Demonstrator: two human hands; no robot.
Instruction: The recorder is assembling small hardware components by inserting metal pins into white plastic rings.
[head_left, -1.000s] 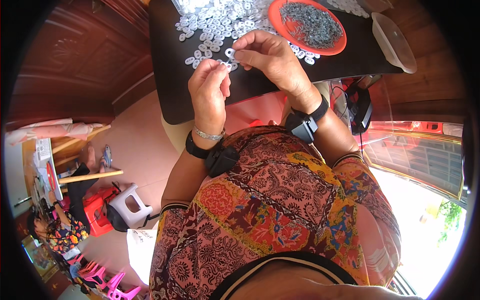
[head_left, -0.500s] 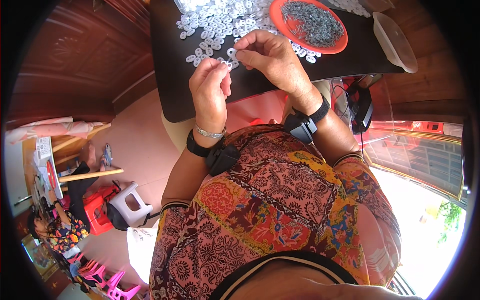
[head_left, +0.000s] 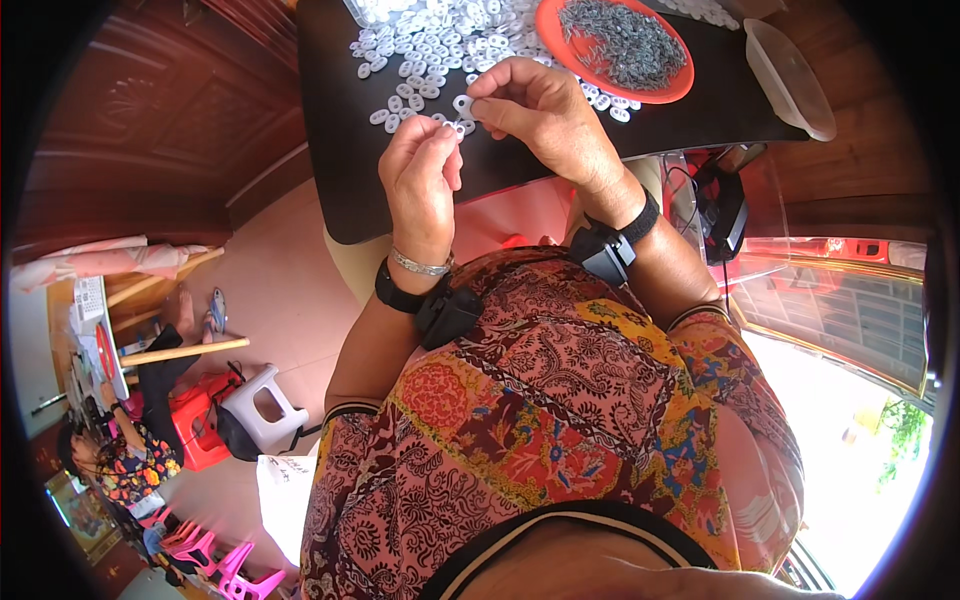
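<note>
Over the near edge of the black table (head_left: 345,200), my left hand (head_left: 420,190) pinches a small white plastic piece (head_left: 458,130) between thumb and fingertips. My right hand (head_left: 545,115) comes in from the right, thumb and forefinger closed on another white piece (head_left: 462,103) with a hole in it. The two pieces almost meet; whether they are joined is too small to make out. Beyond my hands lies a heap of white oval plastic pieces with holes (head_left: 425,50). A red plate (head_left: 672,92) right of the heap holds many small grey metal parts (head_left: 630,45).
At the table's right end sits a translucent plastic tray (head_left: 790,85). Below that side stands a clear box (head_left: 685,185) with black cables. On the floor to the left are a white stool (head_left: 265,405), a red stool (head_left: 200,425) and pink stools (head_left: 240,575). Another person (head_left: 130,455) is at far left.
My hands keep nearly the same pose, still pinching the two white pieces close together. The view has shifted slightly.
</note>
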